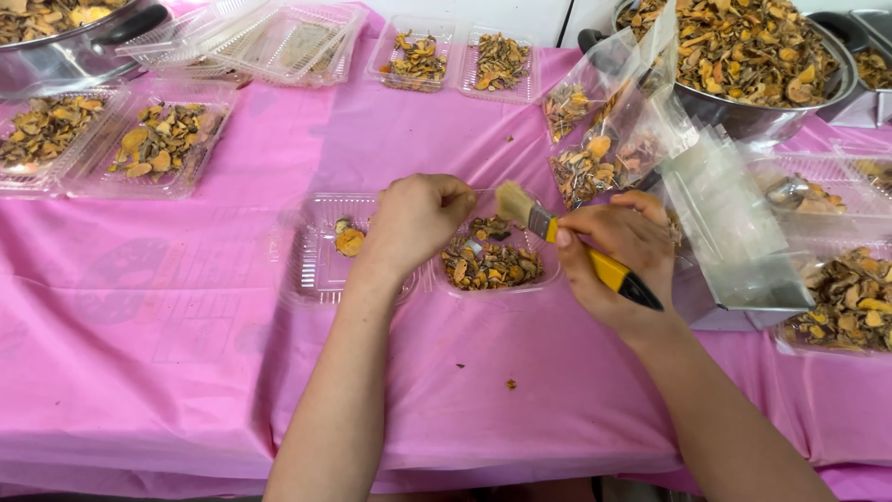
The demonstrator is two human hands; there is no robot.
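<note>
Brushing a small piece over 2 clear trays on a pink table.

Left hand (415, 221) curled tight around something small, hidden inside the fingers, hovering between the near-empty clear tray (316, 265) and the fuller tray of dried orange-brown slices (491, 263). Right hand (621, 244) gripping a yellow-handled paintbrush (569, 240), bristles angled toward the left fist, just beside it. Likely risks: brittle slice cracking under too firm a pinch; flicked crumbs landing on the pink tablecloth (186, 372), where 1 stray bit (511, 383) already lies; right forearm nudging the clear bags of slices (604, 139) leaning close behind; loosened dust dropping back into the filled tray below.
</note>
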